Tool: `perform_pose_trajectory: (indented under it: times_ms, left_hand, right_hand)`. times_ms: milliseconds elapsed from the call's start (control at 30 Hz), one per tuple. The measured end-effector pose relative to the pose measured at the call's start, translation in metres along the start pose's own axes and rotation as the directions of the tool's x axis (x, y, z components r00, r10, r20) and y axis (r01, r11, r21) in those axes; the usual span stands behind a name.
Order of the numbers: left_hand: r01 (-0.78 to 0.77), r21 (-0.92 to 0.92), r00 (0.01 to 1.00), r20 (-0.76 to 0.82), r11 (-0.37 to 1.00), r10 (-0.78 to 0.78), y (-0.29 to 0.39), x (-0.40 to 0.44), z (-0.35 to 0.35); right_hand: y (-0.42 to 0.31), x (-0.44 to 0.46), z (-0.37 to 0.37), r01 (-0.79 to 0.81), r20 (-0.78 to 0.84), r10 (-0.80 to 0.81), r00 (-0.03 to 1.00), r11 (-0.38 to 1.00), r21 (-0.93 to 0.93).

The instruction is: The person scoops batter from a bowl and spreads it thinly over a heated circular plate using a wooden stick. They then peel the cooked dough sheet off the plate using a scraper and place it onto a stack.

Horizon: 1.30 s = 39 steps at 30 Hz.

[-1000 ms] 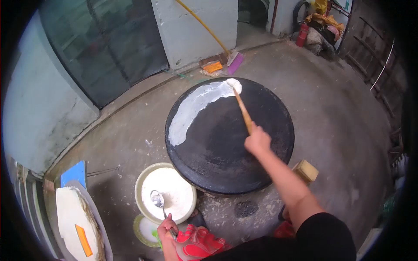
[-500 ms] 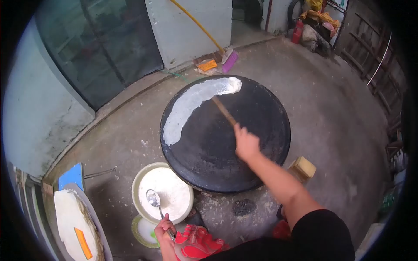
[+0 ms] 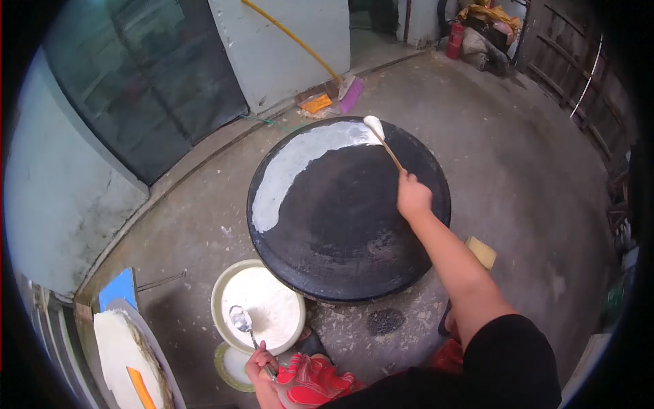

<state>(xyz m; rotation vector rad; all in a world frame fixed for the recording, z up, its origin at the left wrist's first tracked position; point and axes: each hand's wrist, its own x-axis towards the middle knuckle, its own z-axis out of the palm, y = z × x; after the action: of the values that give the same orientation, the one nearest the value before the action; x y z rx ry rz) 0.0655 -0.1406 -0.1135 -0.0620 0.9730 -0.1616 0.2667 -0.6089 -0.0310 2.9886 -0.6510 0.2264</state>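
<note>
My right hand (image 3: 414, 195) is closed around a wooden batter spreader (image 3: 390, 151), whose white-coated end rests near the far edge of a large round black griddle (image 3: 340, 232). A curved band of white batter (image 3: 281, 169) lies along the griddle's left and far side, ending at the spreader. Low in the view, my left hand (image 3: 259, 361) grips a metal ladle (image 3: 240, 319). Its bowl hangs over a pale basin (image 3: 218, 307) of white batter (image 3: 272, 300).
Left of the basin, a stack of pale thin sheets (image 3: 122, 347) lies on a board with an orange scraper (image 3: 139, 387). Under the basin is a green-rimmed bowl (image 3: 225, 375). A yellow block (image 3: 481, 252) sits right of the griddle; a broom (image 3: 351, 94) stands behind.
My right hand has swung right and away, taking the spreader's end to the far right end of the batter band. The left hand and ladle have stayed nearly in place.
</note>
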Motion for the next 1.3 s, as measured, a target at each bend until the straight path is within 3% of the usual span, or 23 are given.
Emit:
perform_pose_trajectory:
  times_ms: [100,167,200,267,300,400,467,500,567,600,633,667,700,733,767,833,900,967,1033,1133,1167,1233,1300]
  left_hand:
    - [-0.05,0.041,0.999,-0.016,0.998,0.051,-0.003,-0.001,0.006]
    - [-0.103,0.033,0.993,-0.05,0.994,0.104,0.001,-0.003,0.008]
    - [-0.126,0.044,0.992,-0.024,0.991,0.127,-0.002,-0.011,0.012]
    - [-0.127,0.031,0.992,-0.005,0.991,0.128,0.005,-0.02,0.015]
    - [-0.119,0.013,0.993,0.014,0.993,0.118,0.008,-0.024,0.018]
    - [-0.116,0.036,0.991,0.064,0.993,0.113,-0.002,-0.055,0.036]
    - [-0.098,0.03,0.99,0.109,0.995,0.094,-0.012,-0.077,0.046]
    - [-0.103,0.032,0.989,0.111,0.994,0.099,-0.015,-0.084,0.047]
    - [-0.06,0.049,0.983,0.176,0.997,0.051,-0.02,-0.094,0.049]
    - [-0.061,0.028,0.977,0.206,0.998,0.054,-0.023,-0.098,0.048]
    - [-0.07,0.029,0.977,0.205,0.997,0.063,-0.019,-0.097,0.041]
    - [0.13,0.013,0.923,0.363,0.991,-0.125,-0.011,-0.092,0.029]
    - [0.327,0.031,0.806,0.513,0.945,-0.296,-0.007,-0.089,0.022]
    - [0.195,0.032,0.882,0.432,0.98,-0.189,-0.021,-0.096,0.029]
    - [0.192,0.036,0.883,0.43,0.981,-0.189,-0.036,-0.1,0.038]
    - [-0.006,0.029,0.977,0.215,1.0,-0.001,-0.062,-0.105,0.055]
    - [0.005,0.02,0.98,0.2,1.0,-0.009,-0.065,-0.102,0.056]
    - [0.042,0.033,0.977,0.207,0.999,-0.048,-0.07,-0.102,0.057]
    - [-0.014,0.041,0.987,0.163,0.999,0.007,-0.074,-0.101,0.054]
    - [-0.04,0.066,0.978,0.208,0.997,0.026,-0.073,-0.099,0.052]
    - [-0.04,0.065,0.978,0.207,0.997,0.026,-0.071,-0.1,0.049]
    - [-0.094,0.072,0.977,0.2,0.993,0.078,-0.075,-0.105,0.055]
    - [-0.091,0.076,0.975,0.209,0.993,0.073,-0.071,-0.106,0.051]
  right_hand:
    - [0.034,-0.051,-0.016,-0.059,0.074,0.055,0.996,0.996,0.063]
    - [0.053,-0.073,-0.004,0.004,0.036,-0.023,0.999,0.891,0.454]
    - [0.062,-0.072,0.001,0.004,0.038,-0.024,0.999,0.887,0.461]
    - [0.077,-0.062,0.011,0.047,-0.024,-0.052,0.998,0.519,0.853]
    - [0.083,-0.05,0.01,-0.093,0.09,0.028,0.996,0.464,0.881]
    - [0.103,-0.002,0.032,-0.06,0.027,0.077,0.997,0.466,0.882]
    - [0.105,0.018,0.025,-0.355,0.262,0.259,0.93,0.439,0.826]
    - [0.103,0.019,0.024,-0.355,0.263,0.257,0.93,0.435,0.828]
    - [0.092,0.025,0.022,-0.501,0.485,0.13,0.865,0.27,0.822]
    - [0.088,0.02,0.011,-0.511,0.509,0.067,0.858,0.199,0.836]
    - [0.09,0.02,0.012,-0.514,0.513,0.06,0.856,0.195,0.835]
    - [0.096,0.021,0.013,-0.505,0.497,0.09,0.863,0.188,0.843]
    - [0.101,0.023,0.014,-0.494,0.479,0.121,0.869,0.183,0.85]
    - [0.099,0.028,0.019,-0.468,0.413,0.255,0.874,0.216,0.857]
    - [0.097,0.028,0.025,-0.47,0.415,0.255,0.873,0.211,0.857]
    - [0.076,0.029,0.018,-0.513,0.518,0.063,0.853,0.277,0.812]
    - [0.077,0.026,0.016,-0.52,0.536,-0.001,0.844,0.246,0.818]
    - [0.092,0.036,0.052,-0.326,0.291,0.151,0.945,0.338,0.883]
    - [0.089,0.03,0.052,-0.356,0.318,0.174,0.932,0.269,0.895]
    - [0.054,0.02,0.04,-0.219,0.265,-0.024,0.964,0.497,0.84]
    - [0.049,0.014,0.032,-0.22,0.267,-0.024,0.963,0.498,0.839]
    - [0.047,-0.005,-0.012,-0.233,0.313,0.02,0.95,0.71,0.664]
    - [0.059,-0.023,-0.031,-0.293,0.324,0.107,0.94,0.742,0.603]
